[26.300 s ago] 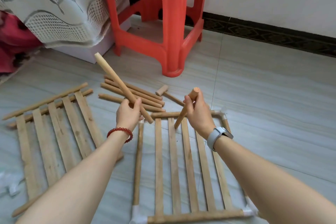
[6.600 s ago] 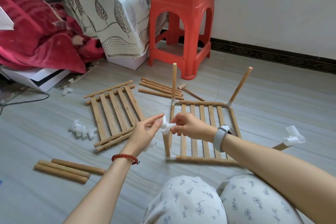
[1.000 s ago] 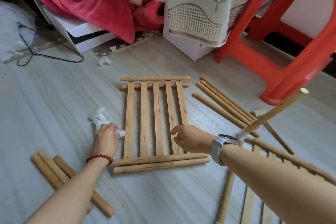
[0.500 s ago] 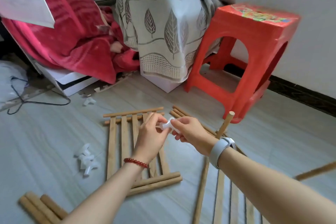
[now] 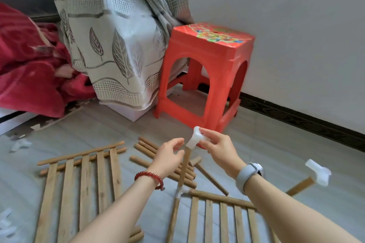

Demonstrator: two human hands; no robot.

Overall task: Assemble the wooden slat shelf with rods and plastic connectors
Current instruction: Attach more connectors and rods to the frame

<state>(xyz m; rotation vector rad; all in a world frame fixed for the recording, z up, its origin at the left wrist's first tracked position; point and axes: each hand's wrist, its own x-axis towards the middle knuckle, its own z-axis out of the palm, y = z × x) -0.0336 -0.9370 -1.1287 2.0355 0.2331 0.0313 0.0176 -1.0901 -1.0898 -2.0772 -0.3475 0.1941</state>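
Connector (image 5: 194,140), white plastic, atop upright rod (image 5: 184,167)

Home bedroom: leaf-print curtain (image 5: 122,45), red blanket (image 5: 29,77), red plastic stool (image 5: 205,69), tiled floor (image 5: 276,144).

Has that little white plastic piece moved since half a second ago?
Yes. The white connector, pinched by the right hand, went from above the loose slat panel rightward onto the upright rod.
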